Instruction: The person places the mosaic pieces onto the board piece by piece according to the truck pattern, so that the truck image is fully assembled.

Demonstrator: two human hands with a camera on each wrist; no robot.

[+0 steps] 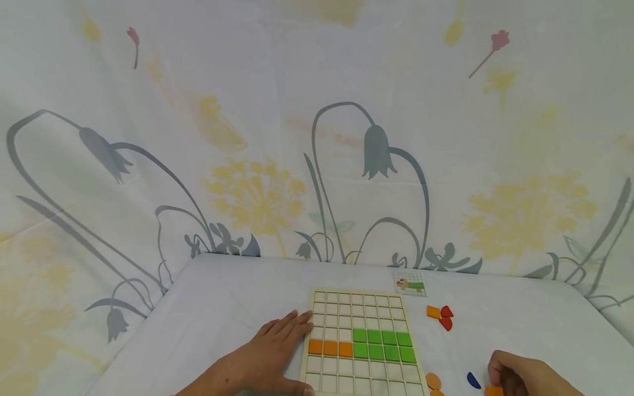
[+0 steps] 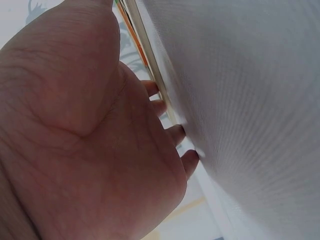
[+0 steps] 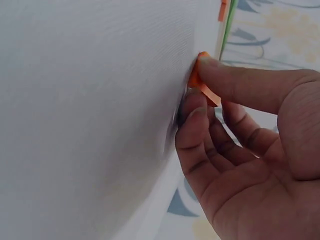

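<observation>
A pale grid board (image 1: 364, 367) lies on the white cloth, with a row of orange square tiles (image 1: 330, 347) beside two rows of green square tiles (image 1: 382, 344) in its cells. Along the board's left edge rests my left hand (image 1: 262, 352), fingers extended and touching the rim, thumb near the lower corner. To the right of the board, my right hand (image 1: 527, 374) pinches an orange tile (image 3: 211, 95) between thumb and fingers, close to the cloth. A dark blue half-round piece (image 1: 473, 380) lies just left of that hand.
Behind the board's right corner lies a small picture card (image 1: 410, 284). An orange square (image 1: 433, 312) and two red pieces (image 1: 446, 323) lie right of the board. Light orange round pieces (image 1: 433, 381) sit by its lower right edge. A flower-patterned cloth (image 1: 342, 181) rises behind.
</observation>
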